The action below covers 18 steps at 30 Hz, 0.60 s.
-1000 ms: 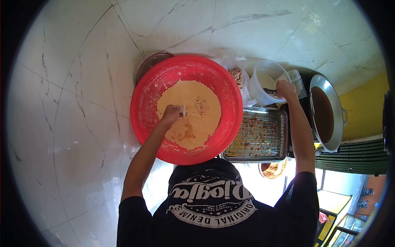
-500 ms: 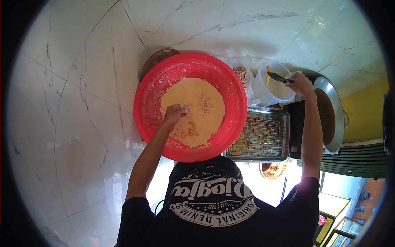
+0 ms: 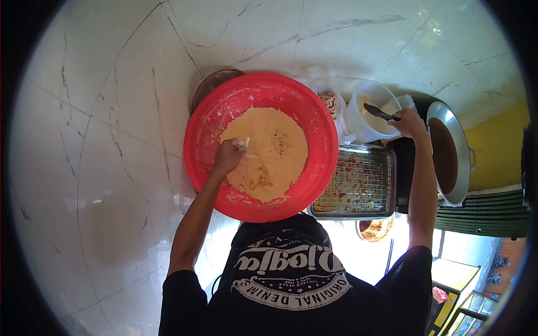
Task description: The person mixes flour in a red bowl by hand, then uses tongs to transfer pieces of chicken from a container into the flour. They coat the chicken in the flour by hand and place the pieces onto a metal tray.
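Note:
A wide red basin point(image 3: 204, 140) holds pale flour point(image 3: 263, 126). Over its left part is my left hand point(image 3: 229, 155), fingers pinched together with floury, whitish material at their tips; what they grip is too small to make out. Damp, battered strips point(image 3: 261, 178) lie on the flour below, and another clumped patch point(image 3: 281, 143) sits to the right. My right hand point(image 3: 409, 123) is closed on black-handled tongs point(image 3: 379, 112), which reach over a translucent white tub point(image 3: 358, 126). A yellowish strip point(image 3: 366, 105) shows by the tongs' tip inside the tub.
A plastic bag of pale strips point(image 3: 329, 104) stands between basin and tub. Below the tub is a metal tray with a wire rack point(image 3: 353, 182) bearing crumbs. A large wok of brown liquid point(image 3: 445, 151) is at right, and a container with reddish contents point(image 3: 375, 228) sits below the tray.
My left hand has shifted slightly left and turned over the flour. The tongs in my right hand have dipped and tilted a little at the tub.

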Each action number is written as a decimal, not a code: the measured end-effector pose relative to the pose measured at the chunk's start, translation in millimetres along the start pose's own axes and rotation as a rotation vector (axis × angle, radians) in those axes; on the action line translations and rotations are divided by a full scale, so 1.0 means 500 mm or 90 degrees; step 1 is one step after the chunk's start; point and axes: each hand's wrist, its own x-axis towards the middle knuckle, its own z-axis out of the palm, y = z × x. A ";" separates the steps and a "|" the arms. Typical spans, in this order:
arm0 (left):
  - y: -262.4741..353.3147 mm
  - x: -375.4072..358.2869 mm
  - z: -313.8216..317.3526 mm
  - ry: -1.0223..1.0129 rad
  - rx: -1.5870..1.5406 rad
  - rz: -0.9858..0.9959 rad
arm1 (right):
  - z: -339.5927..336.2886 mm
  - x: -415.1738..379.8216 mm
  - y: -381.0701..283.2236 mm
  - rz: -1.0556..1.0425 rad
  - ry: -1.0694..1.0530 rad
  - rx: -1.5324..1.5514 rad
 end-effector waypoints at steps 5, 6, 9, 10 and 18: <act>0.009 -0.012 -0.005 -0.025 -0.082 -0.017 | -0.008 0.005 -0.001 0.025 -0.106 0.063; 0.014 -0.015 -0.008 -0.033 -0.097 -0.019 | -0.005 0.002 0.001 0.027 -0.106 0.064; 0.028 -0.022 -0.013 -0.034 -0.102 -0.015 | 0.006 0.002 0.006 0.050 -0.038 0.073; 0.029 -0.024 -0.014 -0.028 -0.092 -0.009 | 0.009 0.004 0.012 0.025 -0.042 0.064; 0.043 -0.027 -0.023 0.014 0.018 -0.023 | -0.064 -0.026 -0.033 0.033 -0.112 0.022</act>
